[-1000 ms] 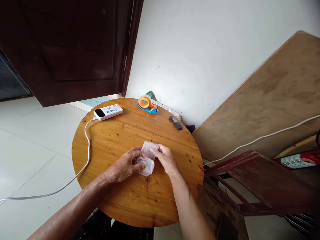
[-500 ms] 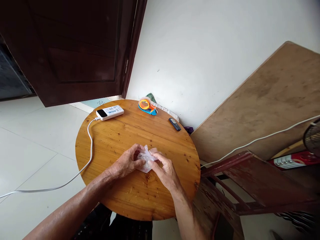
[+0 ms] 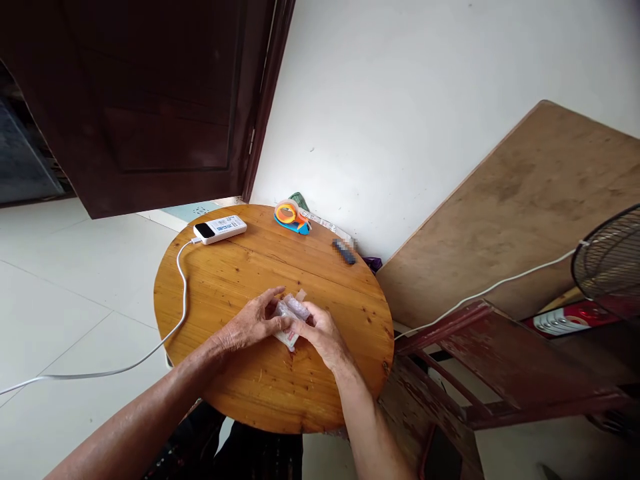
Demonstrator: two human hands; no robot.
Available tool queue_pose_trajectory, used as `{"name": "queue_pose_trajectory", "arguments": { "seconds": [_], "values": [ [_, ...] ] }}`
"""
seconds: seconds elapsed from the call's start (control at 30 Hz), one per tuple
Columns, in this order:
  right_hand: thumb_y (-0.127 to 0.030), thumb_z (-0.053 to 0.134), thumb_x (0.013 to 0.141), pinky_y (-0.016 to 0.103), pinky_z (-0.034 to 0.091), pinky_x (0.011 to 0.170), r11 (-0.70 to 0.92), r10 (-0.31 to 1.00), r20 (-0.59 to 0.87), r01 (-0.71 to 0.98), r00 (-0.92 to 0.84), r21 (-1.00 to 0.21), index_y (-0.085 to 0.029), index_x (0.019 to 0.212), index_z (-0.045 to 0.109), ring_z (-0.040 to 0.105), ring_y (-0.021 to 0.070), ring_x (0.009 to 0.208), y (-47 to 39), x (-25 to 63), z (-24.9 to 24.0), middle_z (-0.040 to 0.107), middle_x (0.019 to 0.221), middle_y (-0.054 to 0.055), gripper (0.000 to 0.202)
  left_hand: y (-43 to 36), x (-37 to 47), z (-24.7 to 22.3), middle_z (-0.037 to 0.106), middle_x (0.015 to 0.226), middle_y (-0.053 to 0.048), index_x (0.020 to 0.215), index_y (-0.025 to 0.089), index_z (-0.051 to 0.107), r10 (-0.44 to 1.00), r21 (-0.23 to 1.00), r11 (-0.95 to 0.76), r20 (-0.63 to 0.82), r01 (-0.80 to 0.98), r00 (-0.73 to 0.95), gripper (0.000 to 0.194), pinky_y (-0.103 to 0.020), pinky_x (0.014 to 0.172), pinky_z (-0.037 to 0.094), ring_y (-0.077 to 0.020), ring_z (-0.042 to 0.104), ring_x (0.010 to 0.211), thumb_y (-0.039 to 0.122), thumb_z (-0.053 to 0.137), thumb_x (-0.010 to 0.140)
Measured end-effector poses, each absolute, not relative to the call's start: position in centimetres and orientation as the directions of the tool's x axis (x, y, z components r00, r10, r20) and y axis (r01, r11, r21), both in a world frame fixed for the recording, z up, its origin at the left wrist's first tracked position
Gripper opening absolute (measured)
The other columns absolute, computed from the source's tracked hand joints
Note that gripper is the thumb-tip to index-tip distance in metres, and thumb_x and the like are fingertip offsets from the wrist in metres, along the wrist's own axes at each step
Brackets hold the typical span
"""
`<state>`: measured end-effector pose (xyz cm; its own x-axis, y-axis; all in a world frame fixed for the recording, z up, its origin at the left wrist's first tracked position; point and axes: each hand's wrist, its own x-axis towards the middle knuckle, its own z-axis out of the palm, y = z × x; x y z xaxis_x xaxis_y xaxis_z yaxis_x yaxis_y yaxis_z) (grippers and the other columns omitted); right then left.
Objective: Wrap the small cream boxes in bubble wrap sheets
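Near the middle of the round wooden table, a small bundle of clear bubble wrap lies between both hands. Reddish marks show through its lower right part. My left hand grips it from the left, thumb on top and index finger stretched above it. From the right, my right hand holds the wrap, thumb pressed on top and fingers behind its folded flap. A small translucent strip sticks up at the far side of the bundle.
A white device with a cable sits at the table's back left. An orange and blue tape dispenser stands at the back, with a dark, blurred object to its right. A red wooden chair and a fan are at the right.
The wrap is folded more compactly, and reddish marks now show on it. My right hand has shifted slightly left. The view has turned a little, bringing more of the fan into sight.
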<state>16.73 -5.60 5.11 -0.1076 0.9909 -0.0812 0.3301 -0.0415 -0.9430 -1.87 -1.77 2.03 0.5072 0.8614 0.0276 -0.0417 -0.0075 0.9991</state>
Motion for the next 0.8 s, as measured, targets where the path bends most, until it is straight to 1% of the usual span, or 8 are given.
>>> {"name": "queue_pose_trajectory", "arguments": {
  "seconds": [0.07, 0.17, 0.27, 0.37, 0.5, 0.63, 0.7, 0.8],
  "values": [
    [-0.047, 0.073, 0.075, 0.028, 0.049, 0.071, -0.054, 0.986, -0.095, 0.273, -0.137, -0.960, -0.017, 0.099, 0.069, 0.063, 0.0180, 0.078, -5.5, 17.1, 4.9, 0.070, 0.084, 0.001, 0.038, -1.8, -1.8, 1.8, 0.062, 0.109, -0.011, 0.144, 0.013, 0.035, 0.854, 0.994, 0.036, 0.024, -0.104, 0.519, 0.084, -0.038, 0.085, 0.050, -0.0231, 0.061, 0.097, 0.040, 0.072, 0.073],
    [-0.050, 0.069, 0.079, 0.030, 0.050, 0.078, -0.044, 0.981, -0.085, 0.223, -0.177, -0.974, -0.017, 0.103, 0.070, 0.065, 0.0199, 0.084, -5.1, 17.5, 4.7, 0.072, 0.093, 0.003, 0.040, -1.7, -1.6, 1.5, 0.059, 0.105, -0.007, 0.143, 0.016, 0.035, 0.852, 0.983, 0.084, 0.012, -0.161, 0.523, 0.081, -0.035, 0.081, 0.051, -0.0188, 0.061, 0.090, 0.035, 0.071, 0.073],
    [-0.050, 0.067, 0.081, 0.029, 0.049, 0.076, -0.030, 0.987, -0.071, 0.268, -0.145, -0.963, -0.017, 0.103, 0.071, 0.064, 0.0195, 0.081, -4.5, 17.7, 4.3, 0.072, 0.089, 0.002, 0.040, -1.7, -1.5, 1.5, 0.058, 0.103, -0.004, 0.141, 0.017, 0.038, 0.857, 0.984, 0.082, 0.010, -0.156, 0.515, 0.073, -0.030, 0.076, 0.052, -0.0146, 0.060, 0.084, 0.027, 0.067, 0.074],
    [-0.049, 0.065, 0.081, 0.029, 0.049, 0.076, 0.012, 0.997, -0.017, 0.351, -0.080, -0.936, -0.017, 0.101, 0.073, 0.065, 0.0194, 0.081, -4.0, 17.5, 4.0, 0.072, 0.088, 0.002, 0.038, -1.7, -1.5, 1.5, 0.059, 0.099, -0.002, 0.139, 0.018, 0.041, 0.877, 0.990, 0.055, 0.013, -0.128, 0.480, 0.067, -0.027, 0.073, 0.052, -0.0129, 0.059, 0.080, 0.021, 0.064, 0.076],
    [-0.047, 0.066, 0.081, 0.032, 0.051, 0.080, 0.040, 0.999, 0.021, 0.431, -0.048, -0.901, -0.017, 0.107, 0.071, 0.068, 0.0227, 0.088, -4.6, 16.6, 4.4, 0.075, 0.097, 0.006, 0.040, -1.6, -1.4, 1.2, 0.062, 0.097, -0.003, 0.137, 0.018, 0.046, 0.889, 0.999, -0.023, 0.037, -0.037, 0.456, 0.058, -0.028, 0.075, 0.052, -0.0145, 0.059, 0.081, 0.025, 0.062, 0.081],
    [-0.037, 0.066, 0.081, 0.032, 0.050, 0.085, 0.094, 0.995, 0.076, 0.498, -0.057, -0.862, -0.019, 0.107, 0.070, 0.068, 0.0236, 0.096, -5.5, 15.7, 5.0, 0.075, 0.105, 0.006, 0.032, -1.7, -1.2, 1.0, 0.067, 0.104, -0.008, 0.138, 0.017, 0.047, 0.906, 0.990, -0.117, 0.073, 0.082, 0.416, 0.055, -0.033, 0.082, 0.052, -0.0193, 0.062, 0.090, 0.032, 0.059, 0.086],
    [-0.037, 0.064, 0.082, 0.030, 0.050, 0.079, 0.106, 0.994, 0.090, 0.501, -0.057, -0.859, -0.019, 0.102, 0.071, 0.067, 0.0214, 0.089, -5.5, 15.7, 4.8, 0.075, 0.098, 0.005, 0.027, -1.8, -1.0, 1.2, 0.068, 0.106, -0.009, 0.137, 0.016, 0.048, 0.917, 0.975, -0.150, 0.075, 0.165, 0.392, 0.053, -0.036, 0.086, 0.051, -0.0219, 0.063, 0.095, 0.032, 0.057, 0.087],
    [-0.044, 0.060, 0.086, 0.025, 0.046, 0.062, 0.065, 0.998, 0.057, 0.452, -0.031, -0.890, -0.018, 0.091, 0.070, 0.061, 0.0160, 0.067, -5.0, 16.2, 4.2, 0.069, 0.074, 0.000, 0.028, -1.9, -0.7, 1.4, 0.068, 0.113, -0.012, 0.134, 0.015, 0.052, 0.929, 0.930, -0.210, 0.093, 0.303, 0.359, 0.049, -0.039, 0.094, 0.049, -0.0245, 0.063, 0.103, 0.029, 0.056, 0.087]
  ]
}}
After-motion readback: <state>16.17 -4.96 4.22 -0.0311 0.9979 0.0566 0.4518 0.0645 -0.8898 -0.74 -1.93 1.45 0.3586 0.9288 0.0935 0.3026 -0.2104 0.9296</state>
